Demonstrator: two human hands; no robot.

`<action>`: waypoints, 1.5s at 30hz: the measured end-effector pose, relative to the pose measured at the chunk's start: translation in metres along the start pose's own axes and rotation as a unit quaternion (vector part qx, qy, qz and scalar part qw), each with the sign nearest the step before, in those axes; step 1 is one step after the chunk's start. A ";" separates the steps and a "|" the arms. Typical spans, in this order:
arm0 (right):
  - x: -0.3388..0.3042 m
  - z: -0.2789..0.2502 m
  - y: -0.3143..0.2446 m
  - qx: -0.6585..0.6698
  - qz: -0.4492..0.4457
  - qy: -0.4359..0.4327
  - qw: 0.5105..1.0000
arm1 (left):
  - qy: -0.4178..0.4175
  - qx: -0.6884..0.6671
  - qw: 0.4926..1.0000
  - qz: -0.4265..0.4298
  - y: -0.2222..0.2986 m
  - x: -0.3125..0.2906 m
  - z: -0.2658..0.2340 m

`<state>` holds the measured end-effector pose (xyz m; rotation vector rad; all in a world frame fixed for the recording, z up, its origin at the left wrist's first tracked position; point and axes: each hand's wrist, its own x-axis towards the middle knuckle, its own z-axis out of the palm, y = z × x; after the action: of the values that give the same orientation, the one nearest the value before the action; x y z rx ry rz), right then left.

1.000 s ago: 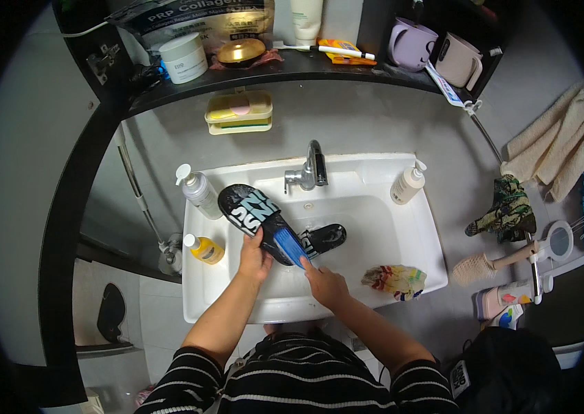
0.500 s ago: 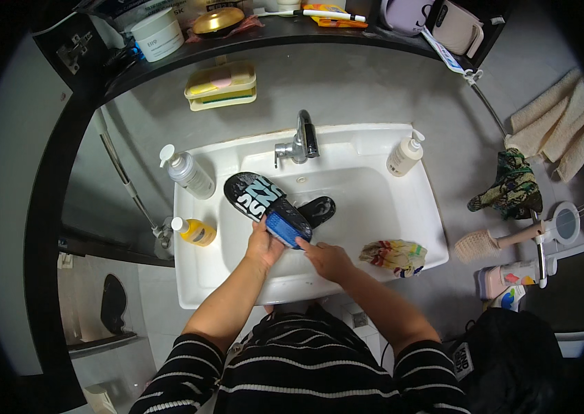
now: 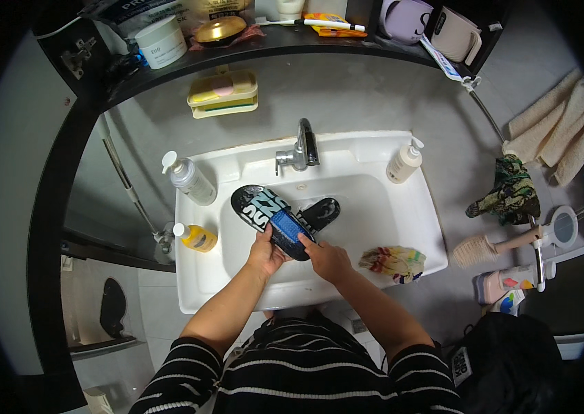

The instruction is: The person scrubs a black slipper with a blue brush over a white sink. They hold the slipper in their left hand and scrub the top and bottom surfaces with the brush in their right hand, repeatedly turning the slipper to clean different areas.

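Note:
A black slide sandal (image 3: 250, 205) with pale printed letters across it is tilted over the white sink. My left hand (image 3: 264, 254) grips it by its near side, fingers partly hidden underneath. Closed around the near end of a blue scrubbing brush (image 3: 286, 226), my right hand (image 3: 328, 260) presses it against the sandal's upper face; the bristles are out of sight. Behind, a second black slide sandal (image 3: 322, 212) lies in the basin, partly covered by the first.
The sink (image 3: 368, 140) has a chrome faucet (image 3: 301, 150) at its back. Pump bottles (image 3: 192, 181) and a yellow bottle (image 3: 199, 238) stand on the left rim, a white pump bottle (image 3: 404, 162) at the back right. A crumpled patterned cloth (image 3: 394, 263) lies at the front right.
The brush has moved up along the sandal, away from me, toward the lettering. The sandal has shifted slightly right and nearer. My hands keep their hold.

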<state>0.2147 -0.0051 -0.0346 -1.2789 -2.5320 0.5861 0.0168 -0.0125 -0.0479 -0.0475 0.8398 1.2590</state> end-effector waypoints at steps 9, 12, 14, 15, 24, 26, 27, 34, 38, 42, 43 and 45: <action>-0.002 0.007 -0.017 0.040 -0.003 0.008 0.999 | 0.064 0.028 0.996 0.054 -0.010 -0.009 0.013; 0.006 -0.008 -0.037 0.049 0.017 -0.008 0.999 | 0.090 0.044 0.991 0.092 -0.011 -0.009 0.024; -0.001 -0.020 -0.028 0.124 -0.013 0.051 0.991 | 0.091 0.050 0.990 0.095 -0.003 -0.005 0.020; -0.008 -0.021 -0.014 0.133 -0.030 0.105 0.985 | 0.115 0.062 0.988 0.087 0.002 -0.007 0.023; -0.086 -0.036 0.128 -0.300 0.276 -0.030 0.913 | 0.118 0.075 0.989 0.042 0.003 -0.011 0.025; -0.087 -0.049 0.149 -0.304 0.310 -0.019 0.901 | 0.096 0.081 0.991 0.050 0.002 -0.007 0.022; -0.084 -0.062 0.159 -0.308 0.331 -0.001 0.892 | 0.088 0.085 0.991 0.054 0.002 -0.006 0.022; -0.054 -0.070 0.179 -0.448 0.367 0.227 0.783 | 0.106 0.096 0.988 0.065 0.005 -0.010 0.022; -0.018 -0.033 0.082 0.068 0.122 0.168 0.976 | 0.118 0.075 0.988 0.064 0.003 -0.002 0.017; -0.015 -0.048 -0.035 0.183 0.063 -0.031 0.981 | 0.123 0.050 0.988 0.079 0.003 -0.003 0.020; -0.019 -0.041 -0.036 0.157 0.072 -0.043 0.984 | 0.117 0.057 0.989 0.076 0.005 -0.003 0.019; -0.025 -0.039 -0.036 0.107 0.081 -0.054 0.989 | 0.105 0.069 0.990 0.070 0.010 -0.002 0.014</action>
<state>0.2186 -0.0351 0.0157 -1.4142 -2.3818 0.9587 0.0152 -0.0044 -0.0325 -0.0099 1.1282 1.3394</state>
